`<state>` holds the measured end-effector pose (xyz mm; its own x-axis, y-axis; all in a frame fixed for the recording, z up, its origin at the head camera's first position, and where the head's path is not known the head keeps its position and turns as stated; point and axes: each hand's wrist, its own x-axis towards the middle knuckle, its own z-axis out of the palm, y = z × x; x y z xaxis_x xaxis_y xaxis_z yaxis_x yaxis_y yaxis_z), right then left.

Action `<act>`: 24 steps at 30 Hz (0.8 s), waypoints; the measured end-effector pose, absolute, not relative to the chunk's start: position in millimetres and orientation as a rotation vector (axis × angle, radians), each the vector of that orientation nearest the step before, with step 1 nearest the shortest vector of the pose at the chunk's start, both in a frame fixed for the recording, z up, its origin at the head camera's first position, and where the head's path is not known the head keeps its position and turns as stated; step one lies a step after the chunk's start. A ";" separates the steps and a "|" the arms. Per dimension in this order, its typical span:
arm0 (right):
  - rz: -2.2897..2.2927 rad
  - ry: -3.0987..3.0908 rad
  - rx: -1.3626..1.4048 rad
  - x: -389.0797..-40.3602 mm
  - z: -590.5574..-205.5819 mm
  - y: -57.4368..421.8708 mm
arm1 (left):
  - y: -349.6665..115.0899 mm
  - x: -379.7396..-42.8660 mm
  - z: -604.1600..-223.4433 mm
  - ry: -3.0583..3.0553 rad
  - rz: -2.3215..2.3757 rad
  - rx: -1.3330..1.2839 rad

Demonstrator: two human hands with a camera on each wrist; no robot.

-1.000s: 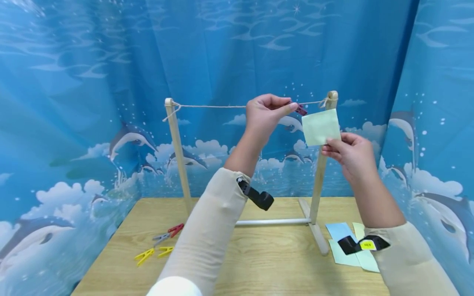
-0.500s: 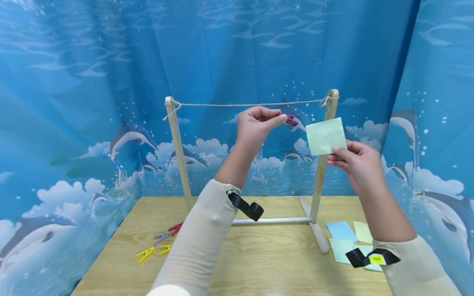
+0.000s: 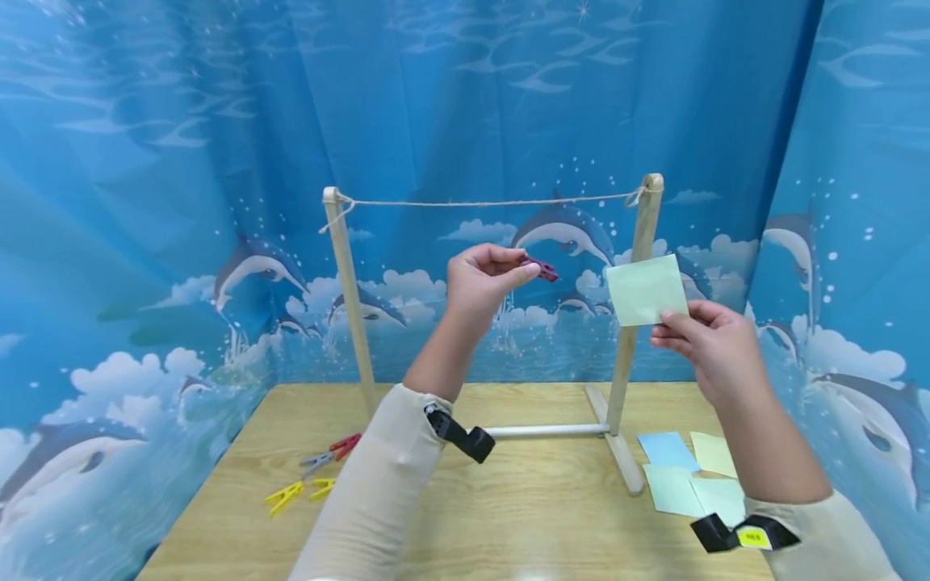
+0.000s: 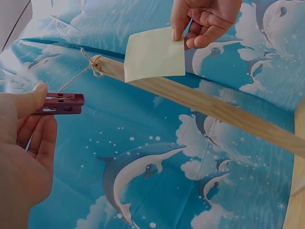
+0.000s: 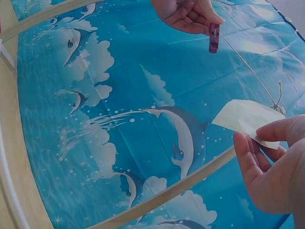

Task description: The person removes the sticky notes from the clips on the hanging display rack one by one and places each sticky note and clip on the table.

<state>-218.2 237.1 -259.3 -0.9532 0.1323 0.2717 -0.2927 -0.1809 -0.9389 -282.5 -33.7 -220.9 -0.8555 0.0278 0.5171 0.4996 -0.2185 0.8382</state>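
Observation:
My left hand pinches a dark maroon clothespin between thumb and fingers, below the string in the head view. In the left wrist view the clothespin lies level, its free end pointing right. My right hand holds a pale green paper square by its lower right corner, thumb in front. The paper overlaps the right wooden post in the head view. Clothespin and paper are apart, with a gap between them. In the right wrist view the paper looks slightly bent.
The string runs between two wooden posts, the left post among them, joined low by a white bar. Yellow clothespins, a grey one and a red one lie left. Blue paper and other squares lie right on the table.
Both hands have come down from near the string. The left hand with the clothespin also moved left; the right hand with the green paper shifted slightly right, widening the gap.

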 end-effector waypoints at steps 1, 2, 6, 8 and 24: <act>2.225 -1.801 0.189 -217.6 -260.8 237.5 | -35.9 -281.6 -223.3 -1.733 -2.134 -0.642; 2.235 -1.797 0.194 -217.1 -262.4 238.0 | -38.4 -281.0 -225.8 -1.741 -2.123 -0.656; 2.266 -1.780 0.211 -215.4 -267.9 239.5 | -50.0 -278.1 -236.2 -1.782 -2.075 -0.714; 2.259 -1.784 0.209 -214.2 -270.5 240.0 | -56.4 -276.6 -242.0 -1.810 -2.053 -0.740; 2.166 -1.873 0.274 -203.0 -294.2 243.5 | -102.3 -261.2 -270.6 -1.812 -2.040 -0.720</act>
